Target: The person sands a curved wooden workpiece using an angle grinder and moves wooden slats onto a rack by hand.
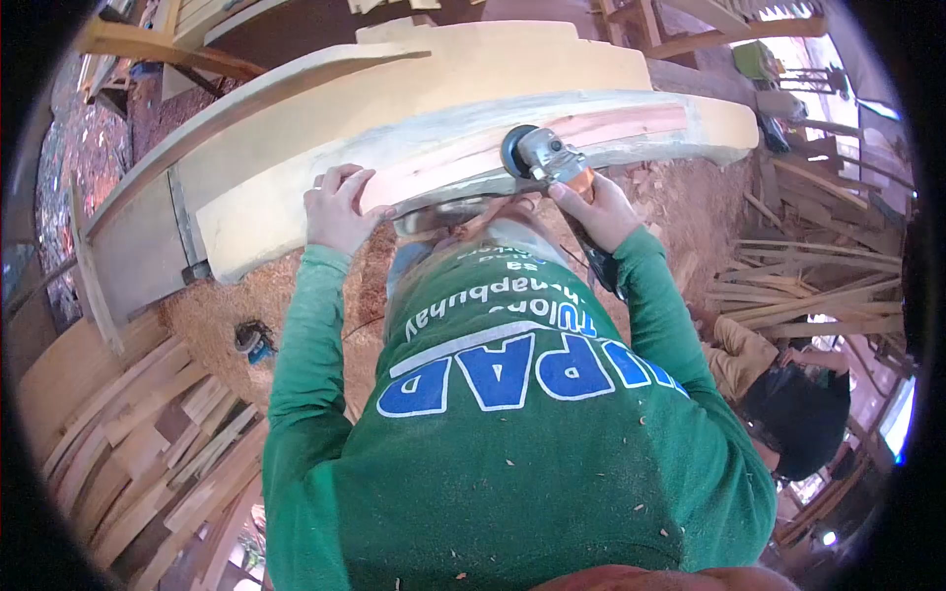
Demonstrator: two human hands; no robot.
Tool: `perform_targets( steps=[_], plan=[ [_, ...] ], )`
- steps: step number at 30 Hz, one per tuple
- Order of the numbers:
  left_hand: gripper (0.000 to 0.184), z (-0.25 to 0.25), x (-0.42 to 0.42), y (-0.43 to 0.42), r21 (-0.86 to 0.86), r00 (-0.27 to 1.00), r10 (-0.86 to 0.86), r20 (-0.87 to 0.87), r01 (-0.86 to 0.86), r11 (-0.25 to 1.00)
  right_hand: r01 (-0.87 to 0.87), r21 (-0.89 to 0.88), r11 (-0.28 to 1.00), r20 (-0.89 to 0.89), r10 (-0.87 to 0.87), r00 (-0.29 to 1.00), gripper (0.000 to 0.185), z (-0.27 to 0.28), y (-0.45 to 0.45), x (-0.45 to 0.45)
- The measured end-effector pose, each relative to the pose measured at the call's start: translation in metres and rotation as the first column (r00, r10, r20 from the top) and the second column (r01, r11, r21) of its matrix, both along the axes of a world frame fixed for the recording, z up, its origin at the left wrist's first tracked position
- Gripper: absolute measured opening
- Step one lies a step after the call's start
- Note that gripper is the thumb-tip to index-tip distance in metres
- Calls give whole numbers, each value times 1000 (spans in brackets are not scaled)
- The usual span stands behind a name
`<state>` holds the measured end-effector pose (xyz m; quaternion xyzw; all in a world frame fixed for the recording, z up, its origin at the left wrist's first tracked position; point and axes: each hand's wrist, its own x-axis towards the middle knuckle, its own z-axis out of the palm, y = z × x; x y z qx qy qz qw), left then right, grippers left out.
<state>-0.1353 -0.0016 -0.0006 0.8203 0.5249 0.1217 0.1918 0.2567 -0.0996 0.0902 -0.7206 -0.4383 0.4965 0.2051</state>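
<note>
A person in a green long-sleeved shirt (493,473) is gripping an angle grinder (552,156) in the right hand (606,212), fingers wrapping its body, over a long, curved wooden board (434,153). The dark disc (513,152) is overlapping the board's pinkish strip, though whether it is touching is hard to tell. The left hand (340,209) is resting on the near edge, fingers loosely bent, unclenched. Sawdust (232,310) is covering the ground; at right, lumber (813,286) is lying near another person (793,399).
</note>
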Motion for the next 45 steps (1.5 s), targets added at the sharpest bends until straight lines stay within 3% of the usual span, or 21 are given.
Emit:
perform_targets(
  steps=[3,7,10,12,15,19,24,27,34,39,40,43,45],
  plan=[
    [58,-10,-26,-14,38,992,112,65,-114,993,-69,43,997,4,69,998,64,-6,12,-27],
    [49,-27,-48,-25,7,924,197,328,-211,978,-199,-61,978,89,204,975,67,6,34,-57],
    [40,-23,-56,-31,-84,792,312,525,-317,945,-265,-34,964,-32,264,964,71,-6,44,-88],
    [34,-17,-59,-33,-194,654,433,621,-407,893,-332,-60,941,-19,332,943,74,1,50,-114],
    [28,0,-67,-35,-118,710,541,451,-554,824,-445,-122,887,44,453,891,78,16,61,-151],
    [24,5,-69,-42,-229,613,606,508,-582,780,-510,-136,850,42,519,854,76,17,71,-177],
    [22,-4,-81,-51,-171,639,539,549,-545,821,-446,-3,895,-10,446,895,73,7,60,-154],
    [20,-11,-85,-55,-157,611,536,583,-562,812,-441,-89,893,-110,431,895,74,7,61,-153],
    [23,4,-52,-37,-192,683,568,459,-549,814,-477,-184,860,38,491,870,77,30,77,-179],
    [23,1,-2,-22,-143,751,394,530,-378,914,-400,-183,898,70,418,906,75,17,62,-134],
    [22,-3,10,-19,-115,776,342,531,-333,936,-334,-134,933,-16,335,942,73,18,59,-121],
    [21,-7,43,-9,119,913,178,367,-236,965,-224,-38,974,-96,219,971,70,4,50,-76],
    [25,-6,61,-2,85,925,177,337,-217,972,-170,-46,984,-86,166,982,70,-4,46,-44]
  ],
)
